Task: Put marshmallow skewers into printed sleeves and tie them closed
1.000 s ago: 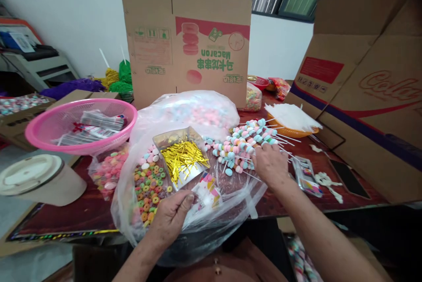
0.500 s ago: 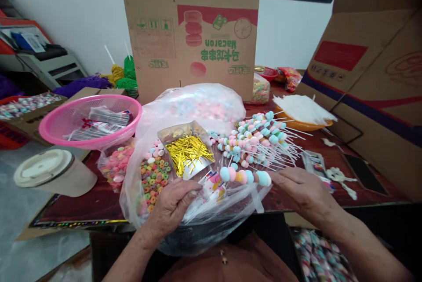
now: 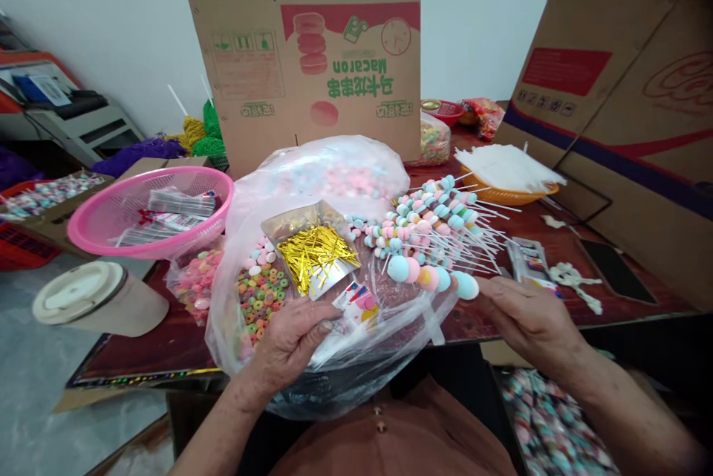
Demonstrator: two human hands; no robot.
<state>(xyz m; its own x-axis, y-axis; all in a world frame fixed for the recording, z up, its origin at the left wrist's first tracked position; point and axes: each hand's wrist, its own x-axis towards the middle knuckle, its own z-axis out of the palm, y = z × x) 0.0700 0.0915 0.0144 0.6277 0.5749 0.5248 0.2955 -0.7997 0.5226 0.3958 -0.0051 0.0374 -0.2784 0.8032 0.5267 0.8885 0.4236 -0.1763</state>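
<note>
My right hand [image 3: 526,313] pinches the end of a marshmallow skewer [image 3: 431,277], whose pink, blue, yellow and brown pieces point left over the plastic sheet. Between the thumb and fingers of my left hand [image 3: 295,338] is a printed clear packaging bag [image 3: 359,305]. The skewer's tip is apart from the bag, above and to its right. Behind the bag, a box of gold twist ties [image 3: 315,253] stands on the plastic. Many finished skewers [image 3: 440,220] lie piled beyond my right hand, white sticks toward the right.
Ring-shaped candies [image 3: 261,298] lie left of the tie box. A pink basket [image 3: 83,231] with printed bags and a lidded cup [image 3: 128,305] stand at left. Large cardboard boxes [image 3: 239,1] rise behind and at right. An orange basket [image 3: 501,196] holds white sheets; a phone [image 3: 616,270] lies at right.
My right hand has moved slightly right and up with the skewer, away from the packaging bag. My left hand still holds the bag, and the view has shifted a little.
</note>
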